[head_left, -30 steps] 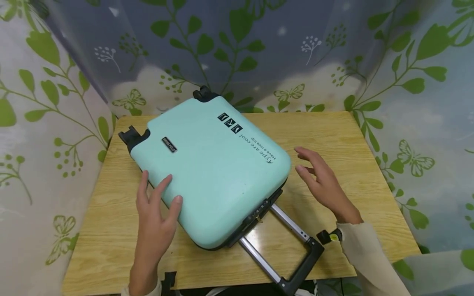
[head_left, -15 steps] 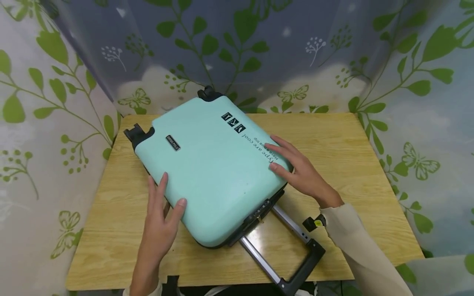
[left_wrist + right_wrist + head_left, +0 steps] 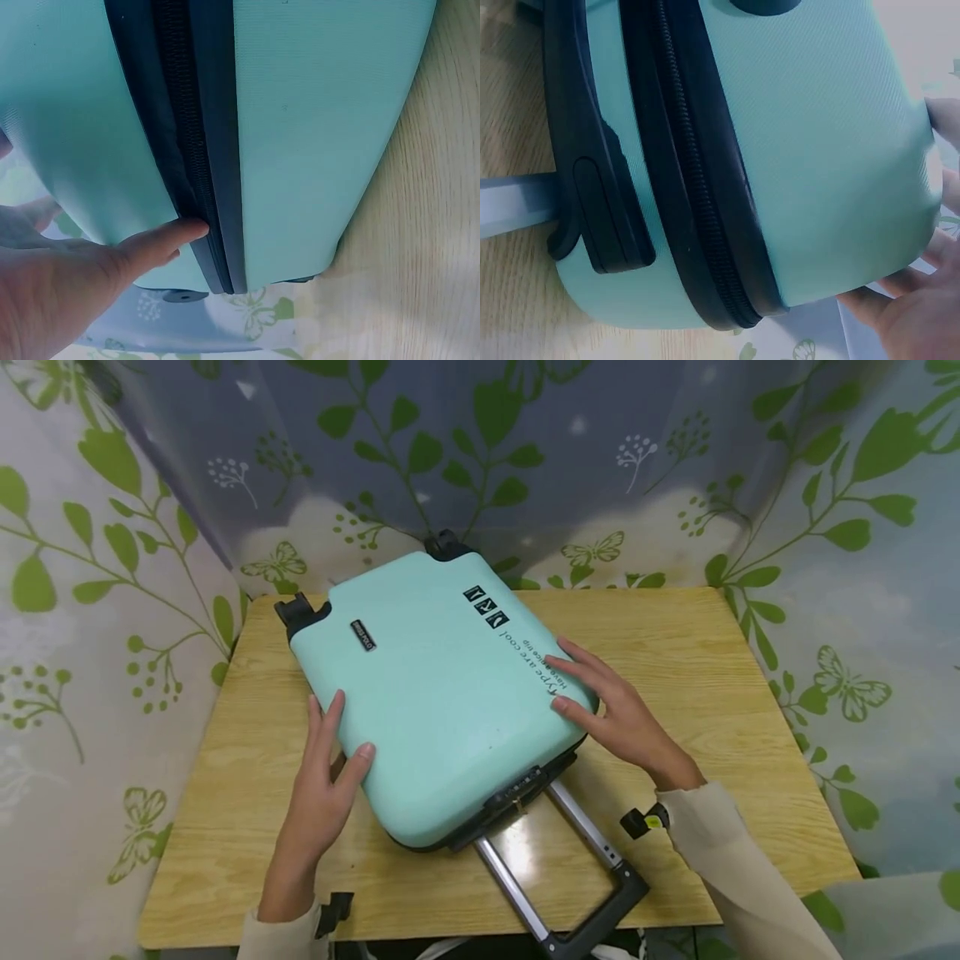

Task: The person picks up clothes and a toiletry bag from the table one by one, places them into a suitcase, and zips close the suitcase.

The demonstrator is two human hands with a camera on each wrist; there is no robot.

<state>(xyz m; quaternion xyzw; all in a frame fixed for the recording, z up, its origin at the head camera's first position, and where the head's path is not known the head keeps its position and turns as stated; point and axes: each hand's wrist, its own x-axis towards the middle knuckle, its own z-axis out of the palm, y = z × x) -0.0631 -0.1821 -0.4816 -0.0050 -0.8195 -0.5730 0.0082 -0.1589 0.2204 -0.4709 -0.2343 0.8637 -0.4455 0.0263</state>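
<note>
A mint-green hard-shell suitcase (image 3: pixel 442 693) lies flat on the wooden table, its wheels (image 3: pixel 302 612) toward the back left. Its telescopic handle (image 3: pixel 600 917) is pulled out toward the front. My left hand (image 3: pixel 322 789) touches the suitcase's left side with extended fingers; in the left wrist view a fingertip lies on the black zipper band (image 3: pixel 172 120). Over the front right corner, my right hand (image 3: pixel 618 710) rests with spread fingers, near the printed lettering. The right wrist view shows the zipper (image 3: pixel 694 165), a side carry handle (image 3: pixel 604 172) and the right hand's fingers around the shell's edge.
The wooden table (image 3: pixel 720 710) stands between leaf-patterned curtains (image 3: pixel 847 568) at the back and sides. Black camera mounts are worn at both wrists. The table's front edge runs under the pulled-out handle.
My right hand has come from beside the suitcase onto its corner. The suitcase has turned slightly clockwise, wheels shifting right and handle shifting left. My left hand stays at its side.
</note>
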